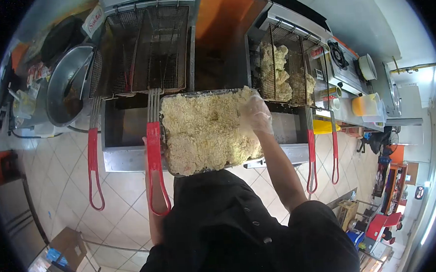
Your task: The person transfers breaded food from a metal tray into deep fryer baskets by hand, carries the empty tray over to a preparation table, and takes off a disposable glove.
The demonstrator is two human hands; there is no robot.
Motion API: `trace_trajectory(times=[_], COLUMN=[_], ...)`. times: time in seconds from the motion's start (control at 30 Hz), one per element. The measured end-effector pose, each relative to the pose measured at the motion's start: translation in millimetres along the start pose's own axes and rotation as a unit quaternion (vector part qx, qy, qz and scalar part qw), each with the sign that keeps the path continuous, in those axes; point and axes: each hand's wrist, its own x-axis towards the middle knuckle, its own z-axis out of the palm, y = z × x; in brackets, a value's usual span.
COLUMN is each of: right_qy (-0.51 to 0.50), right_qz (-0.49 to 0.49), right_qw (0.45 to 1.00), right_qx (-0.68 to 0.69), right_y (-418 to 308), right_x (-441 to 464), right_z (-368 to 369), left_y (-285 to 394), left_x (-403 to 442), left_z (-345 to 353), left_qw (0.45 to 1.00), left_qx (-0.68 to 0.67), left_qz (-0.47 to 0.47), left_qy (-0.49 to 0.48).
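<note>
A rectangular tray [211, 93] heaped with pale, crumbly breaded food [210, 131] is in front of my body, over the fryer's front edge. My right hand [257, 113], in a clear plastic glove, is at the tray's upper right corner, over the crumbs. Its fingers are blurred, so whether they hold anything is hidden. At the tray's left side is my left hand [145, 142], mostly hidden behind a red basket handle [155, 159]; its fingers do not show clearly.
Wire fryer baskets [159, 50] with red handles hang at the upper left. Another basket [289, 66] at the right holds pale battered pieces [281, 71]. A metal bowl [62, 90] stands far left. Beyond the right baskets are a gas burner [338, 55] and a plastic jug [365, 105].
</note>
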Motion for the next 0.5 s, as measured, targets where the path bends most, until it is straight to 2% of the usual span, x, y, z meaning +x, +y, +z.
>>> trace_trajectory(times=[0.07, 0.23, 0.27, 0.3, 0.37, 0.4, 0.43, 0.47, 0.5], right_qy=[-0.053, -0.002, 0.001, 0.052, 0.058, 0.061, 0.018, 0.010, 0.023], right_qz=[0.070, 0.127, 0.138, 0.080, 0.094, 0.101, 0.164, 0.192, 0.177], right_qw=[0.996, 0.967, 0.953, 0.887, 0.903, 0.910, 0.936, 0.936, 0.955], right_qx=[0.013, 0.219, 0.271, 0.453, 0.416, 0.398, 0.312, 0.295, 0.236], right_y=[2, 19, 30, 58, 52, 26, -3, -6, -14], right_x=[11, -9, -15, -18, -24, -28, -31, -25, -24], right_z=[-10, -55, -54, -26, -33, -52, -70, -40, -23], left_y=[4, 6, 9, 9, 1, -3, -6, -5, -1], left_x=[-10, -12, -13, -9, 7, 7, 7, -4, -12], left_z=[11, 16, 19, 13, -12, -14, -16, 2, 15], left_qw=[0.997, 0.996, 0.998, 0.998, 0.996, 0.993, 0.988, 0.982, 0.974], left_qx=[0.053, 0.065, 0.045, 0.052, 0.089, 0.119, 0.150, 0.182, 0.213], left_qz=[0.025, 0.030, 0.013, -0.002, -0.030, -0.020, -0.011, 0.020, 0.052], left_qy=[0.041, 0.045, 0.029, 0.018, 0.002, 0.012, 0.022, 0.045, 0.065])
